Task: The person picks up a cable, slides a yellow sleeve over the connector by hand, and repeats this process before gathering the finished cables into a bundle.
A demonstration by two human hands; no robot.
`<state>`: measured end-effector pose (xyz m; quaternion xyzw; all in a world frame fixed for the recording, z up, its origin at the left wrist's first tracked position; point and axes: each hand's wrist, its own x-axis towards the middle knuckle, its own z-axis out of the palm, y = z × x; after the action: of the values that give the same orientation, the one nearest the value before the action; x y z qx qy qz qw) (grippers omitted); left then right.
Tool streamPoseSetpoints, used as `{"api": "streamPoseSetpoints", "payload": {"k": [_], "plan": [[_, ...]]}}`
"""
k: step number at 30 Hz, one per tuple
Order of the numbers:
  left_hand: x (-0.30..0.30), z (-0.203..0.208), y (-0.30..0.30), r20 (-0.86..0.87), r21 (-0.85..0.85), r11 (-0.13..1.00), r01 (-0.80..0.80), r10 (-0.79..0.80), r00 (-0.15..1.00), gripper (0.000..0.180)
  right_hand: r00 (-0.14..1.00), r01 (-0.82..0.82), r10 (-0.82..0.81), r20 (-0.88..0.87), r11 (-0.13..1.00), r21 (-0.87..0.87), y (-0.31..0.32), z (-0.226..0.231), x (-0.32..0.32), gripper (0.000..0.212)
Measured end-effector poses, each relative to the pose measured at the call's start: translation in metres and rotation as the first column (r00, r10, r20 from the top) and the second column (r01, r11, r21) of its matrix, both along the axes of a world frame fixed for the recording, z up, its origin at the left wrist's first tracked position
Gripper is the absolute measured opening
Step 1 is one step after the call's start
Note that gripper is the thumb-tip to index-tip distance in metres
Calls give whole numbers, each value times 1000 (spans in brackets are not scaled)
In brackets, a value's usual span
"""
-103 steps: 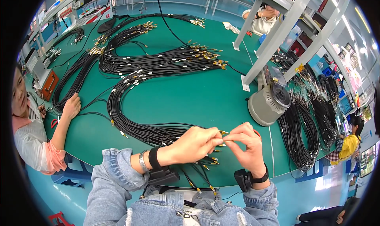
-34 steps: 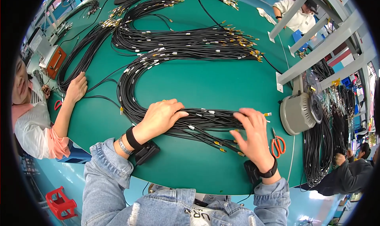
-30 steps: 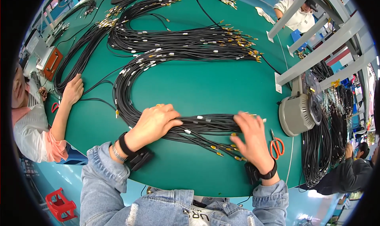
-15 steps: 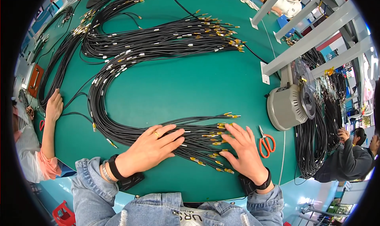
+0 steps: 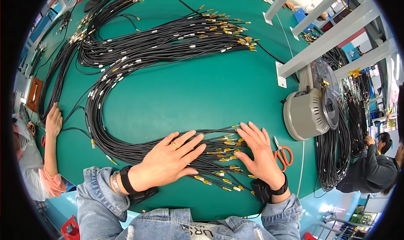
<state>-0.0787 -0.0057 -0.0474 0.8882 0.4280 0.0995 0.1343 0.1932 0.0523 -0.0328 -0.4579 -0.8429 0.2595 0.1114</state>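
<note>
A thick bundle of thin black cables (image 5: 97, 114) curves in a U across the green table, its near ends tipped with gold-coloured connectors and yellow pieces. Flat over the bundle near those ends lies my left hand (image 5: 171, 156), fingers stretched and slightly spread. My right hand (image 5: 260, 155) rests at the connector tips, fingers extended and thumb apart, touching the ends from the right. Neither hand grips a cable. White labels dot the cables along the curve. What lies under my left palm is hidden.
Orange-handled cutters (image 5: 283, 154) lie right of my right hand. Beyond stands a grey round-bodied machine (image 5: 304, 114) beside grey metal posts (image 5: 332, 40). More cables (image 5: 168, 40) cover the far side. At the left, a co-worker's hand (image 5: 54, 120) touches another bundle. Cables hang (image 5: 334, 156) past the right edge.
My left hand has slid slightly right and down over the cables, its fingers more spread. The right hand has moved slightly right. The connector ends are spread wider, and the view has shifted slightly.
</note>
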Motion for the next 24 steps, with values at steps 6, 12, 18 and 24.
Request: {"api": "streamPoseSetpoints", "payload": {"k": [6, 12, 18, 24], "plan": [[2, 4, -4, -59, -16, 1000, -11, 10, 998, 72, 999, -32, 31, -13, 997, -63, 4, -1, 12, 52], [1, 5, -5, -61, -5, 1000, -7, 7, 998, 72, 977, -82, 64, -205, 993, -80, 3, 7, 14, 46], [-1, 6, -5, -47, 26, 998, 59, -58, 997, 62, 979, -194, 192, -63, 981, -20, 3, 2, 6, 42], [2, -2, -11, -18, 84, 996, 42, -41, 999, 61, 990, -82, 80, -116, 997, -7, 5, -9, 8, 38]]}}
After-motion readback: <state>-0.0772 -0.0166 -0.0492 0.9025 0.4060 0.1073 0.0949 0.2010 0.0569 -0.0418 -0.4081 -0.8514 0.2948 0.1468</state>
